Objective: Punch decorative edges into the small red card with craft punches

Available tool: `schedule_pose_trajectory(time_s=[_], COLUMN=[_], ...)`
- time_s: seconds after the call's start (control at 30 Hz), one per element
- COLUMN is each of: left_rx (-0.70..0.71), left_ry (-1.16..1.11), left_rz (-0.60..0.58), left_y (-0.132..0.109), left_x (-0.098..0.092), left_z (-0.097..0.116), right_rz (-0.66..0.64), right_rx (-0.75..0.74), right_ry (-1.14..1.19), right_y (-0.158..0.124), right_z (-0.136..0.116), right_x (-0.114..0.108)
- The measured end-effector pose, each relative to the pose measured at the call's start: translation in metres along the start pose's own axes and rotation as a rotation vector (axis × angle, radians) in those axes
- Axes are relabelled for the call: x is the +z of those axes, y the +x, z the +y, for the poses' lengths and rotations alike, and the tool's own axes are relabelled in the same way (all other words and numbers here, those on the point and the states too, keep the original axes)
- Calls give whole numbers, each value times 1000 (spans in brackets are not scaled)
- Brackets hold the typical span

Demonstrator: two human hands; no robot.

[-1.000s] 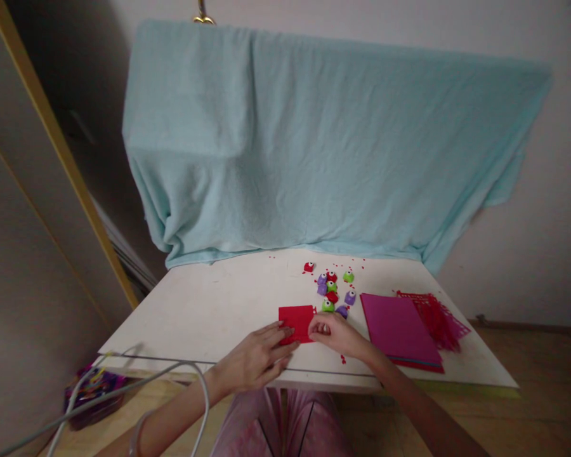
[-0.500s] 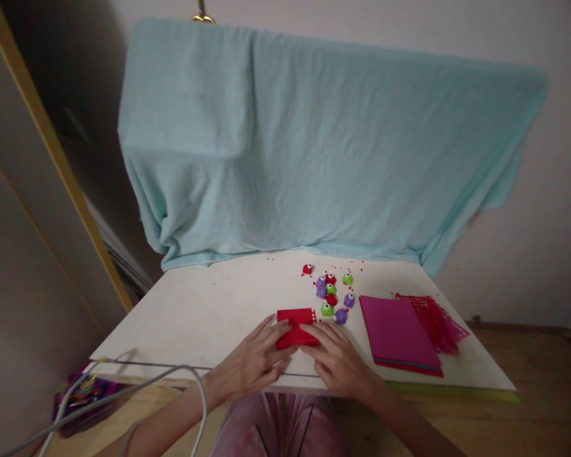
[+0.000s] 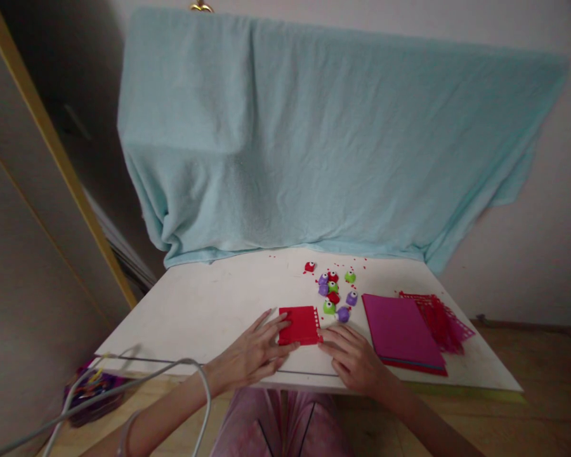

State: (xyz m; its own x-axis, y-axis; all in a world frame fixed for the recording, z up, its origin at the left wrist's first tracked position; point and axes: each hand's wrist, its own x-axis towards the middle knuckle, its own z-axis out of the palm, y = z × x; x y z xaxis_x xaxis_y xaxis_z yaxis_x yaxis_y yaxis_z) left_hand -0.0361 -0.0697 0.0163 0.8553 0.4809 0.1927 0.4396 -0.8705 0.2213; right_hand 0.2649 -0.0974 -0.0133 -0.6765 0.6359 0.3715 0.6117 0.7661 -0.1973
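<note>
pressing folded red paper (image 3: 299, 325) flat on white table (image 3: 204, 311): left hand (image 3: 252, 355) and right hand (image 3: 354, 362) open, fingertips holding edges; crease likely needs firming next.

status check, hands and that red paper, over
Left hand open, fingers flat on red paper. Right hand open, fingertips at its near right corner. Small punches just beyond, magenta sheets to the right, apart.

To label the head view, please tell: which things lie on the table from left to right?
Left hand → red sheet → right hand → pink paper stack → punched red strips.
</note>
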Motion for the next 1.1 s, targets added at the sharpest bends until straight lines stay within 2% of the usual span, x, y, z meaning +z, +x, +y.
schedule_pose_trajectory(time_s=[0.3, 0.47, 0.67, 0.9, 1.0, 1.1], left_rx=[29, 52, 3, -4, 23, 25], left_ry=[34, 39, 75, 130, 123, 103], left_rz=[22, 24, 37, 65, 75, 95], left_y=[5, -7, -19, -38, -36, -18], left_x=[-5, -7, -3, -3, -2, 2], left_z=[6, 0, -3, -15, -8, 12], right_rz=[2, 29, 109, 77, 97, 118], right_rx=[13, 38, 23, 62, 54, 51], right_ry=[64, 64, 50, 89, 85, 61], right_y=[-1, 1, 3, 3, 6, 10], right_z=[0, -2, -5, -2, -3, -5], right_x=[7, 7, 7, 11, 11, 10])
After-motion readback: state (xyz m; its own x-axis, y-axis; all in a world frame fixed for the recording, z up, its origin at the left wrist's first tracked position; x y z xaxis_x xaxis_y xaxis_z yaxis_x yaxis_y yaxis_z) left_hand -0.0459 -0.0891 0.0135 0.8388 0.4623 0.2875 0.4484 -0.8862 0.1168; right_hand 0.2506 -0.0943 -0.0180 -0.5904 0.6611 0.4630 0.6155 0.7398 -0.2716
